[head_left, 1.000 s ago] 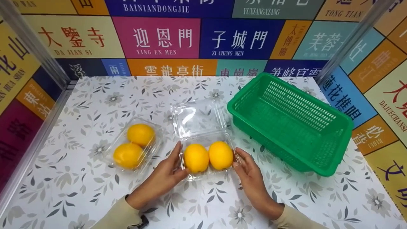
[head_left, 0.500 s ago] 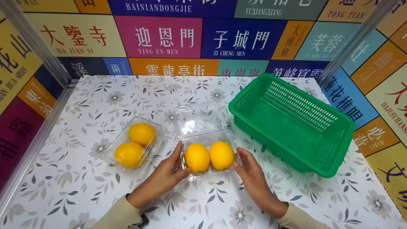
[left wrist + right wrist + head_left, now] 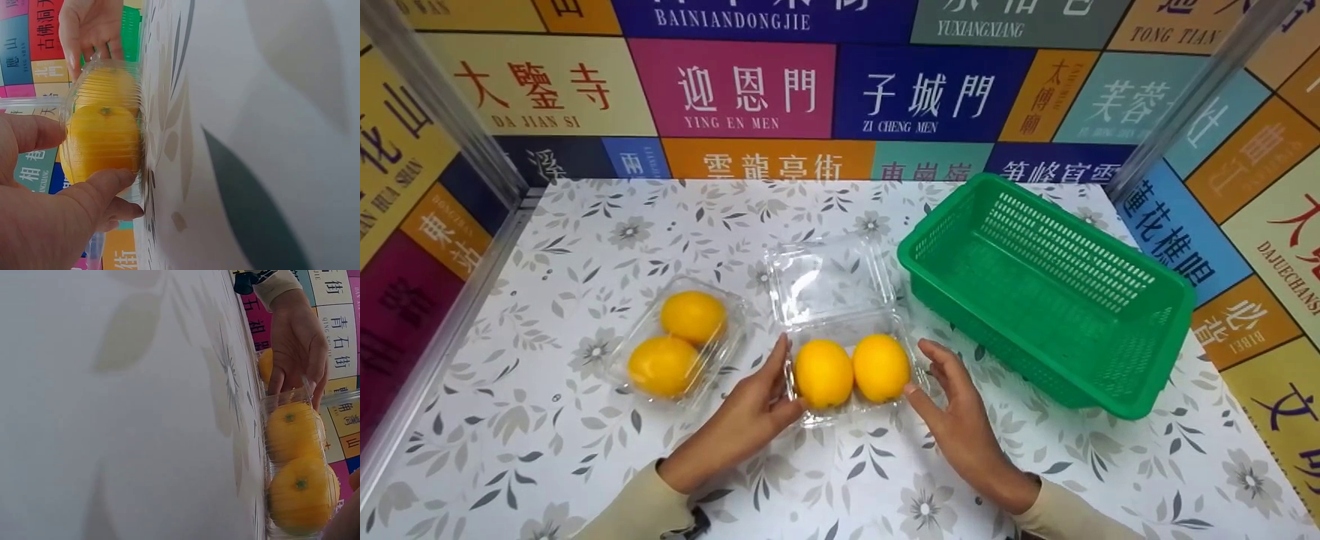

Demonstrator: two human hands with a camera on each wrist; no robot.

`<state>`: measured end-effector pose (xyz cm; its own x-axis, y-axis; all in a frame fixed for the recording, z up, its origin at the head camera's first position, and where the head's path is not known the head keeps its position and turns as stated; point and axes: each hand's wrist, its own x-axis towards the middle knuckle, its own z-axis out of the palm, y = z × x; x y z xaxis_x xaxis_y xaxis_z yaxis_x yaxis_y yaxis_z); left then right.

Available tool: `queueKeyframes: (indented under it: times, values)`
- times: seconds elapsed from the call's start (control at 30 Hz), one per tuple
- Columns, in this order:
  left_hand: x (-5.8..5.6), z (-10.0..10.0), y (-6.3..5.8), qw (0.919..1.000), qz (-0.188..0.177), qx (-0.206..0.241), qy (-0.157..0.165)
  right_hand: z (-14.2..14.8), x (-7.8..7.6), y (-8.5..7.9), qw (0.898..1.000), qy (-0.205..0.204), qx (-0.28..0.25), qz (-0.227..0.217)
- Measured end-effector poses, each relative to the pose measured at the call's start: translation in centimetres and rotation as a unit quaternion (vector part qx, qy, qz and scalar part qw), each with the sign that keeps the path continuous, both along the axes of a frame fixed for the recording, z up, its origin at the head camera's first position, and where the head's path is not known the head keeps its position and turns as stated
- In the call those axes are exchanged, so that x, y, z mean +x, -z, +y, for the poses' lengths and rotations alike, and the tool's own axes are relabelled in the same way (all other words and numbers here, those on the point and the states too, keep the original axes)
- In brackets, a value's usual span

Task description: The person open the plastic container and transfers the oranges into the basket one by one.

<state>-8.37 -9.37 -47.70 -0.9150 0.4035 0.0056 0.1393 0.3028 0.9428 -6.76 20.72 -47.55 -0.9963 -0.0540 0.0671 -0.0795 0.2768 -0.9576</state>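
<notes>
A clear plastic clamshell box lies with its lid folded back on the flowered tabletop. Side by side in its base sit two oranges, one at left and one at right. My left hand grips the box's left end; in the left wrist view its fingers and thumb hold the ribbed wall. Beside the right end is my right hand, fingers spread and thumb tip close to the front right corner, holding nothing. The right wrist view shows both oranges through the clear wall.
To the left, a closed clear box holds two more oranges. A green plastic basket with perforated sides stands at the right, angled. Sign-printed panels and metal posts border the table.
My right hand has loosened from the box's right end, its fingers spreading and shifting slightly away. The left hand keeps its hold, and the box stays in place.
</notes>
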Motion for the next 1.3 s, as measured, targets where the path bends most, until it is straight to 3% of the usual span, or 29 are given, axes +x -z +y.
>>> queueKeyframes:
  times: [0.4, 0.67, 1.03, 1.3]
  values:
    - [0.1, -0.1, 0.1, 0.9998, -0.005, 0.017, 0.008, 0.0, -0.3, 0.1, 0.989, -0.020, 0.093, 0.109]
    - [0.1, -0.2, 0.0, 0.9998, -0.005, 0.017, 0.013, -0.2, -0.7, 0.0, 0.955, -0.054, 0.164, 0.241]
    - [-0.1, -0.2, 0.1, 0.9998, -0.009, 0.011, 0.014, -0.5, -0.9, 0.0, 0.934, -0.073, 0.199, 0.286]
    - [-0.1, -0.2, 0.2, 0.9998, -0.014, 0.007, 0.011, -0.8, -1.4, -0.3, 0.922, -0.108, 0.241, 0.282]
